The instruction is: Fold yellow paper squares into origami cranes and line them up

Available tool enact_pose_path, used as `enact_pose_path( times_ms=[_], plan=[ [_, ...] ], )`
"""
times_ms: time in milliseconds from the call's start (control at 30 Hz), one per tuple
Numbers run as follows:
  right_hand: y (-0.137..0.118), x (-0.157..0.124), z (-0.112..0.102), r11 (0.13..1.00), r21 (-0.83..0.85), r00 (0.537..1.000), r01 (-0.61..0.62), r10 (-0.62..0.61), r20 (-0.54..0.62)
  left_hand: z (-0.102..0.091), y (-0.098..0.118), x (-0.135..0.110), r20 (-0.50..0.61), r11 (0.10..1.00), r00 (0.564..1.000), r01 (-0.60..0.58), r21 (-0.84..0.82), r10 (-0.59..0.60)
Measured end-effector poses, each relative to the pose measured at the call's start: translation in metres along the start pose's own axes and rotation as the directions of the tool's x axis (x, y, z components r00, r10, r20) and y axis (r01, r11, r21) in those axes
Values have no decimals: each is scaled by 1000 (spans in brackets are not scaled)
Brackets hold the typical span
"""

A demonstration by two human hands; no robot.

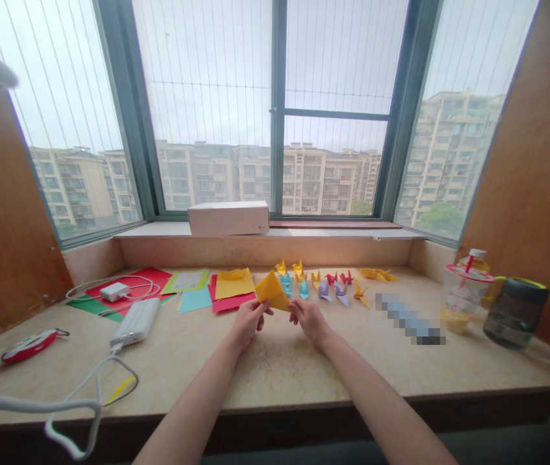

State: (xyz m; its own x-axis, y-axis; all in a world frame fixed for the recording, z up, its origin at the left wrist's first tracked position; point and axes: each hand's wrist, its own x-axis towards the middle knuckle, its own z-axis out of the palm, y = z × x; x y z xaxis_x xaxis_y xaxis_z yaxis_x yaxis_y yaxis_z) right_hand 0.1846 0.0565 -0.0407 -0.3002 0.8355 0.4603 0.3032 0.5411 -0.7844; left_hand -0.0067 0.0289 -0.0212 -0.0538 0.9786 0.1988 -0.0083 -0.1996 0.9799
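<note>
My left hand and my right hand are both closed in a pinch on a folded yellow-orange paper, held just above the stone sill. Behind it lies a row of several small folded paper cranes in yellow, blue, red and purple. To the left lies a stack of coloured paper sheets, with yellow on top of red.
A white power bank with cables, a white charger and a red case lie at the left. A plastic cup with a straw and a dark jar stand at the right. A white box sits on the window ledge.
</note>
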Motion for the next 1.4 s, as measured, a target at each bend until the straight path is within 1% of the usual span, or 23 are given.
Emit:
enact_pose_path(
  times_ms=[200, 367, 500, 700, 867, 1000, 1167, 1300, 1333, 1400],
  plan=[
    [1, 1, 3, 998, 57, 999, -5, 4, 33, -1, 2, -3, 24, 1000, 1000, 4, 6, -4],
    [-3, 1, 1, 994, 112, 1000, -17, 17, 8, -2, 0, -2, 68, 1000, 998, 3, 12, -4],
    [-5, 2, -2, 988, 150, 1000, -26, 23, 19, -3, -1, -1, 95, 1000, 995, 8, 13, -9],
    [-5, 3, -3, 979, 205, 1000, 1, -6, 22, -3, -1, -3, 165, 1000, 986, 20, 2, -20],
    [-2, 4, -2, 980, 195, 999, 35, -36, 2, -4, -5, -1, 192, 999, 981, 23, -38, -15],
    [1, 4, 1, 985, 153, 996, 75, -68, -48, -4, -6, -1, 233, 996, 972, 43, -82, -23],
    [3, 4, 1, 987, 44, 982, 153, -147, -118, -4, -1, -5, 290, 987, 956, 78, -139, -35],
    [2, 4, -7, 974, -71, 949, 215, -226, -221, -4, -2, -3, 242, 964, 969, 105, -243, -45],
    [1, 3, -9, 962, -126, 936, 243, -266, -230, -3, -3, -2, 222, 957, 974, 102, -271, -41],
    [-2, 1, -11, 903, -291, 907, 317, -379, -187, -2, -6, 0, 203, 939, 979, 89, -331, -22]
  ],
)
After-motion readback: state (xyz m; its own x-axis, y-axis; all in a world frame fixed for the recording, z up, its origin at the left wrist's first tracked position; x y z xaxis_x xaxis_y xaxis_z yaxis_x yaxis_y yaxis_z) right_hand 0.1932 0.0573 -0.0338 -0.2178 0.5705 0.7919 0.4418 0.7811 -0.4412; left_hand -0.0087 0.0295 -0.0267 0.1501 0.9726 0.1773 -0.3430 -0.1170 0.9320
